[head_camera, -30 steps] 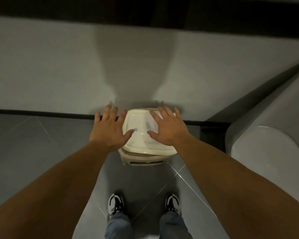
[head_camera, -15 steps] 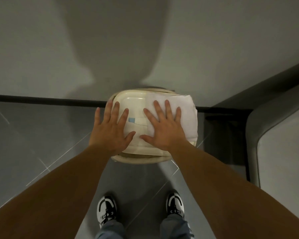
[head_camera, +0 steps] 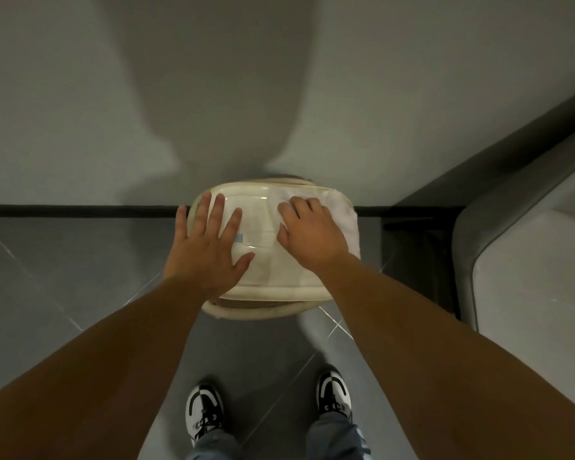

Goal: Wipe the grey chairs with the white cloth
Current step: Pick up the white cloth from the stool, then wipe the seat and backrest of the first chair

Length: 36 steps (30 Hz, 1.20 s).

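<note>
White cloth (head_camera: 341, 210) lies on the chair's (head_camera: 266, 287) cream seat top, bunched under my right hand (head_camera: 311, 235), whose fingers curl into it. My left hand (head_camera: 210, 250) presses flat (fingers spread) beside it. Grey floor (head_camera: 47, 277) below.

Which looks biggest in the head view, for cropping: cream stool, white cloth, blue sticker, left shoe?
1. Cream stool
2. White cloth, partly under the right hand
3. Left shoe, nearer the camera, so unsure against the cloth
4. Blue sticker
</note>
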{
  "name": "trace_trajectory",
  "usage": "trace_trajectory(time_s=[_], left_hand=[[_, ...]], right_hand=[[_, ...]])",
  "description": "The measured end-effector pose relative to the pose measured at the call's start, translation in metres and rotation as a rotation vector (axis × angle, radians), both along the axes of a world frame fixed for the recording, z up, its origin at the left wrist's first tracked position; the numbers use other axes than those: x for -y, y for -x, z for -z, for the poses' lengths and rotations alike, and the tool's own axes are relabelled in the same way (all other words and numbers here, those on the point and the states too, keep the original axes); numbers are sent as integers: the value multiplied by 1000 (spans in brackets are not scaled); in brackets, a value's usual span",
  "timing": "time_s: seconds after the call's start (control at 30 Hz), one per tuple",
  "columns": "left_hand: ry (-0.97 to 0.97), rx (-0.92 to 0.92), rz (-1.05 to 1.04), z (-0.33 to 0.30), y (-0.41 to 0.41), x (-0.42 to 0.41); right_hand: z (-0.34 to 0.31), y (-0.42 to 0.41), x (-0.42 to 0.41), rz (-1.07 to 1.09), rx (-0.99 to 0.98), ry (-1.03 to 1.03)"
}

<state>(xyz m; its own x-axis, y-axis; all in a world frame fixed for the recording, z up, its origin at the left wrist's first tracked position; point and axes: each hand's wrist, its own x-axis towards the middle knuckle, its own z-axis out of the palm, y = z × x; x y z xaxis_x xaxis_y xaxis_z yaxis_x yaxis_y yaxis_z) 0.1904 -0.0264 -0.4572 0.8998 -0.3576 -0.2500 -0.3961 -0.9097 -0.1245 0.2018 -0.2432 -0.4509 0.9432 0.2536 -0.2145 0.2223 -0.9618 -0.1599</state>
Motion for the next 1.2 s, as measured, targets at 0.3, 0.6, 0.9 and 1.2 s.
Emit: trace_trajectory(time_s=[0.3,0.6,0.9,1.2], left_hand=[[-49,2,56,-103,-4,41],[52,65,325,-205,-10,129],[100,140,595,-288,31,247],[161,196,715,-313,79,368]], right_hand=[[-89,21,45,35,103,-89],[-198,80,128,310,306,-80],[-311,170,243,610,431,38],[-335,239,361,822,498,-14]])
